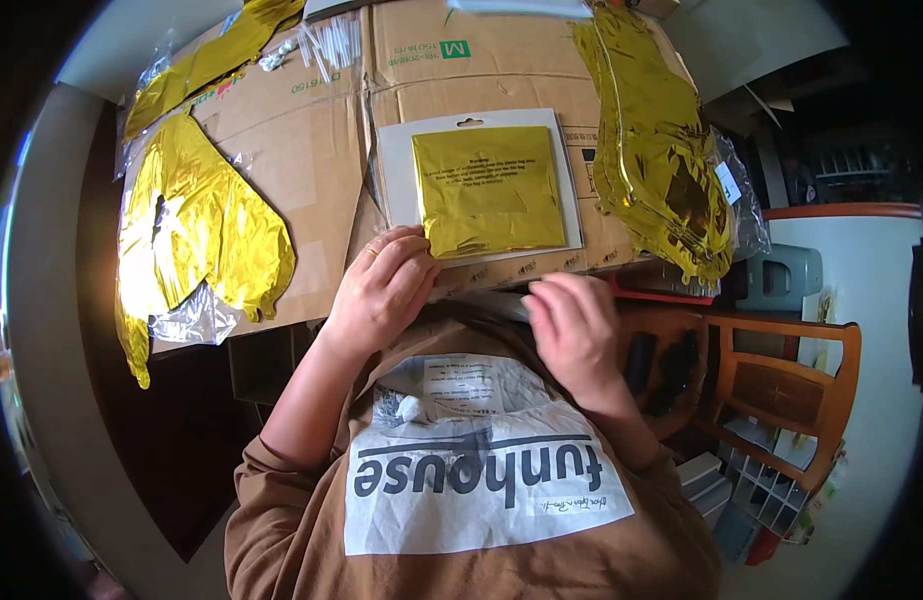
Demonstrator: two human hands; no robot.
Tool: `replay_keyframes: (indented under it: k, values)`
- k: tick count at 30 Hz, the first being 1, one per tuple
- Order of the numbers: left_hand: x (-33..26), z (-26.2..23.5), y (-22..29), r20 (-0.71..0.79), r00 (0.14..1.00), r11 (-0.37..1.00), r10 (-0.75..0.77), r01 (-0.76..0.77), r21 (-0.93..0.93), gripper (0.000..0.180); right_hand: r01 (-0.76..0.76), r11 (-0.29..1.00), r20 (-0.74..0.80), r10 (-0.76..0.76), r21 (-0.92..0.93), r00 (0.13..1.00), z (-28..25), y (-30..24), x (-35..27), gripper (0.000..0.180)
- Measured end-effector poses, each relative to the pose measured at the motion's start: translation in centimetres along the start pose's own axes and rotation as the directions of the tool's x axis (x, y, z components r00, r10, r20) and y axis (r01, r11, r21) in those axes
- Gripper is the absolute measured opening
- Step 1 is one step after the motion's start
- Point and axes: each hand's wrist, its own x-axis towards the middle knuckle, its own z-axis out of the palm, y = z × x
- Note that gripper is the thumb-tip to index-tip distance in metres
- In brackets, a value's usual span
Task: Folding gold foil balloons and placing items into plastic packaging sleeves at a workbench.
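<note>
A flat, folded gold foil packet [491, 190] lies on a white backing card [398, 165] with a hanging hole at its top. Printed small text runs across its upper half. My left hand [384, 283] has its fingers curled and pressed together at the near left corner of the packet and card. My right hand [573, 325] hovers close to the cardboard's near edge, to the right, thumb and fingers drawn together in a pinch. Whatever is between them cannot be made out. A greyish, see-through strip [496, 304] shows just left of it, partly hidden.
Flattened cardboard [311, 200] covers the table. Gold foil balloons, uninflated, lie at left [206, 215] and right [661, 150], overhanging the edge. Another gold foil piece [206, 65] and clear straws [331, 45] are at the far left. A wooden chair [781, 375] stands at right.
</note>
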Motion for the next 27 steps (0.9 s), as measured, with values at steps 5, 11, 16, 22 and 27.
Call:
replay_keyframes:
  k: [5,11,16,22,27]
  values:
    - [-0.2,0.2,0.0,-0.044,0.999,0.999,0.030,-0.031,-0.016,0.024,0.130,0.989,0.030,-0.132,0.066,0.991,3.0,-0.8,0.1,0.040]
    - [-0.4,0.1,-0.1,-0.056,0.998,0.999,0.026,-0.027,-0.023,0.024,0.127,0.988,0.123,-0.116,-0.085,0.986,4.6,-1.8,0.3,0.055]
    - [-0.8,0.4,-0.4,-0.049,0.998,0.999,0.041,-0.042,-0.012,0.024,0.108,0.983,0.183,-0.080,-0.148,0.980,5.6,-1.9,0.1,0.059]
    - [-0.7,0.3,-0.3,-0.031,0.998,0.999,0.052,-0.052,-0.002,0.025,0.145,0.982,0.223,-0.116,-0.118,0.968,5.6,-1.2,-0.1,0.056]
    - [-0.5,0.2,-0.3,-0.015,0.998,0.998,0.069,-0.069,0.000,0.026,0.169,0.982,0.221,-0.146,-0.089,0.964,5.3,-0.7,-0.1,0.053]
